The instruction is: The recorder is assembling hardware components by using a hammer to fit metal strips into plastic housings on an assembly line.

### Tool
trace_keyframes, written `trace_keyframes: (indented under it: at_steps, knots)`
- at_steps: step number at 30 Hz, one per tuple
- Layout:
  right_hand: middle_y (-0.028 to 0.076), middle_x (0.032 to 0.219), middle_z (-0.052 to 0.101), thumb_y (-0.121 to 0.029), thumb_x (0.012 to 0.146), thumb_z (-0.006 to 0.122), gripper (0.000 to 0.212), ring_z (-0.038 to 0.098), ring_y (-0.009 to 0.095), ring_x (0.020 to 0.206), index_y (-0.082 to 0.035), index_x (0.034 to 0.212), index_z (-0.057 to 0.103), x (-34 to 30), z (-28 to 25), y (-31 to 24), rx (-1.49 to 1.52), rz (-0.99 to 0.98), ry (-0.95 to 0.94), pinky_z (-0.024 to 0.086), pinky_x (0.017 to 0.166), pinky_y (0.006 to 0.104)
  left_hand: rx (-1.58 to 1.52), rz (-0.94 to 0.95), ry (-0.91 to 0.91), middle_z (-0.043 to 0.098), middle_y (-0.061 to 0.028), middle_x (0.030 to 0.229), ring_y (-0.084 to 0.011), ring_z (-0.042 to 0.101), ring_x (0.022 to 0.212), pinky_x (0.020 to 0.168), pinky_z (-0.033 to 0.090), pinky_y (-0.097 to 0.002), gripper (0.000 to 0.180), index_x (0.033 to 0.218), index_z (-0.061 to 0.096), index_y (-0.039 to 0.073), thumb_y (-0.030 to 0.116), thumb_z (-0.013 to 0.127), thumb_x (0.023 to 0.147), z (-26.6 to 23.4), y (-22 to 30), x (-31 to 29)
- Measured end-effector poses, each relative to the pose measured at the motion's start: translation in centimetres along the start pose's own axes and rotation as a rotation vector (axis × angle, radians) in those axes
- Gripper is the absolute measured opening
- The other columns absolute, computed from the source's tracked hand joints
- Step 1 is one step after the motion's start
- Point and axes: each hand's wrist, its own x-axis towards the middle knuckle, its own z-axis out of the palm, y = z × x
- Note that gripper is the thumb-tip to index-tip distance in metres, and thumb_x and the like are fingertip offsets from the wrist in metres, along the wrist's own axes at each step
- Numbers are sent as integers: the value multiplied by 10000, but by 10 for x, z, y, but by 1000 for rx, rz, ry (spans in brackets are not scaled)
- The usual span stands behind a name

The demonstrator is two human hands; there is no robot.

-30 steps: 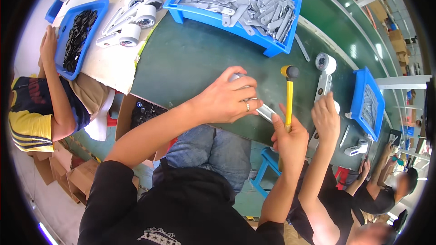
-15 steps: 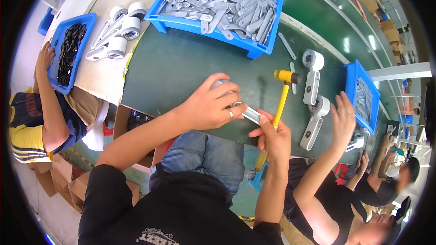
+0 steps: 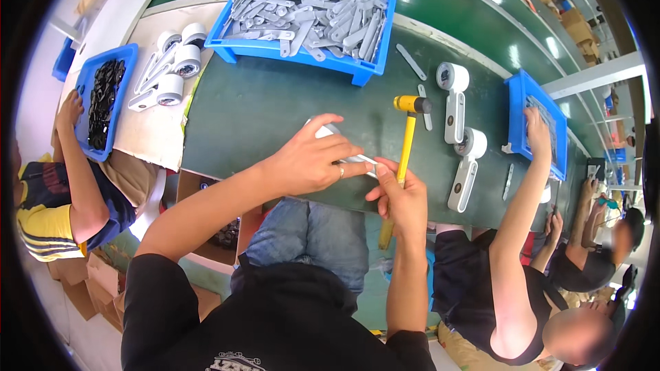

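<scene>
1. Grey metal bracket [image 3: 357,159] w/ a white wheel end lies on the green belt [image 3: 275,103], near the belt's front edge, mostly hidden under my hands.
2. My left hand [image 3: 309,161] lies over the bracket, fingers curled down on it, thumb stretched toward my right hand; a ring shows on one finger.
3. My right hand [image 3: 399,199] is just right of the left hand, thumb + forefinger pinched at the bracket's free tip. It also holds the yellow hammer [image 3: 405,144] by the handle; the head rests on the belt, further back than my hands.
4. Behind the hammer head: two loose flat metal strips on the belt.
5. Right of the hammer: two finished wheel assemblies [image 3: 460,137], white wheels on grey arms, lying on the belt.
6. At the belt's far side: big blue bin [image 3: 357,72] full of grey metal strips.
7. Left of the belt: more white wheel assemblies [image 3: 168,69] on a pale board.
8. A person on my left has a hand at a blue tray [image 3: 89,117] of black parts; a person on my right reaches into another blue tray [image 3: 515,103].
</scene>
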Motion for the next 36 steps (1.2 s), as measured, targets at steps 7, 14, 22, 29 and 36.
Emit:
trace_keyframes:
  at_steps: [7, 14, 22, 29, 36]
  knots:
    - [-14, 673, 511, -201, 1119, 475, 462, 447, 50, 484, -14, 1539, 425, -53, -5, 14, 66, -263, 151, 361, 442, 210, -11, 32, -19, 713, 12, 995, -142, 666, 909, 1108, 430, -492, 320, 1136, 794, 245, 133, 692, 854, 4, -5, 0]
    - [-1, 630, 499, -156, 1127, 399, 472, 468, 63, 487, 14, 1567, 402, -134, -16, 14, -296, -245, 174, 390, 458, 238, -20, 16, 0, 707, 26, 986, -132, 656, 887, 1102, 436, -487, 316, 1129, 801, 248, 145, 711, 844, 5, -6, 0]
    - [-2, 629, 522, -168, 1120, 419, 492, 487, 53, 519, -20, 1587, 387, -127, -5, 25, -367, -34, 102, 380, 474, 246, -36, 6, 14, 715, 37, 985, -127, 656, 825, 1085, 470, -482, 311, 1109, 800, 231, 124, 755, 821, 7, -4, -1]
    - [9, 625, 498, -165, 1117, 422, 490, 461, 73, 522, -22, 1585, 392, -127, -4, 27, -392, -135, 162, 393, 492, 257, -28, -6, 10, 725, 33, 998, -129, 657, 814, 1082, 474, -481, 312, 1115, 799, 253, 134, 764, 829, 8, -8, 1]
    - [-12, 640, 501, -146, 1076, 533, 488, 474, 79, 554, -1, 1536, 457, -117, -11, 45, -393, -131, 204, 427, 547, 251, -37, -8, 22, 726, 40, 989, -127, 658, 815, 1084, 469, -476, 306, 1118, 798, 263, 151, 774, 834, 5, -3, 0]
